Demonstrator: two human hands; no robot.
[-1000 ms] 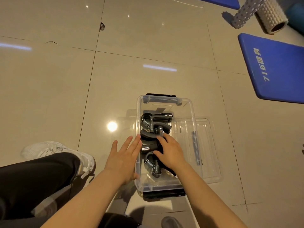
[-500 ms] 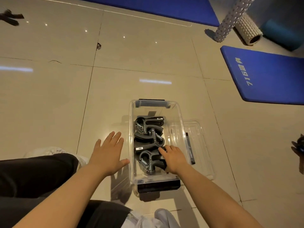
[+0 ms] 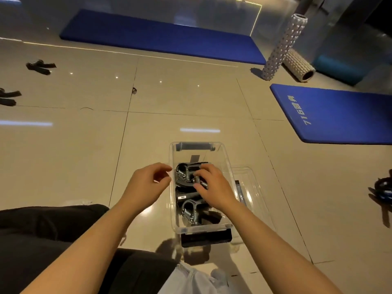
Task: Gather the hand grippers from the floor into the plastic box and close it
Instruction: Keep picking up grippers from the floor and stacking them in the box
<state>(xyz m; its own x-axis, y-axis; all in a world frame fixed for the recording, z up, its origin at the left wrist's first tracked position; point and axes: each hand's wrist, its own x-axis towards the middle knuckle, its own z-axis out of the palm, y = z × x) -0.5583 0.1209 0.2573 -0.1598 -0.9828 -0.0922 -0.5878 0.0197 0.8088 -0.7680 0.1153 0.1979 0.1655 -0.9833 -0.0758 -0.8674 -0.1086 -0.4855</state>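
Note:
A clear plastic box (image 3: 225,158) stands open on the tiled floor in front of me, with several black spring hand grippers (image 3: 192,211) lying inside. My right hand (image 3: 213,187) is inside the box, its fingers curled around the middle hand gripper (image 3: 184,177). My left hand (image 3: 148,183) hovers just outside the box's left wall, fingers loosely bent and holding nothing. The clear lid (image 3: 249,183) lies flat on the floor against the box's right side. More hand grippers (image 3: 41,67) lie on the floor far to the left, and another pair (image 3: 8,96) sits at the left edge.
A black and blue item (image 3: 382,190) lies at the right edge. Blue mats lie at the back (image 3: 161,37) and at the right (image 3: 339,113). Two foam rollers (image 3: 285,45) are behind the right mat. My dark-trousered legs fill the lower left.
My right hand has moved from the near hand gripper to the middle one. My left hand has come closer to the box wall and curled its fingers. The view has tilted up.

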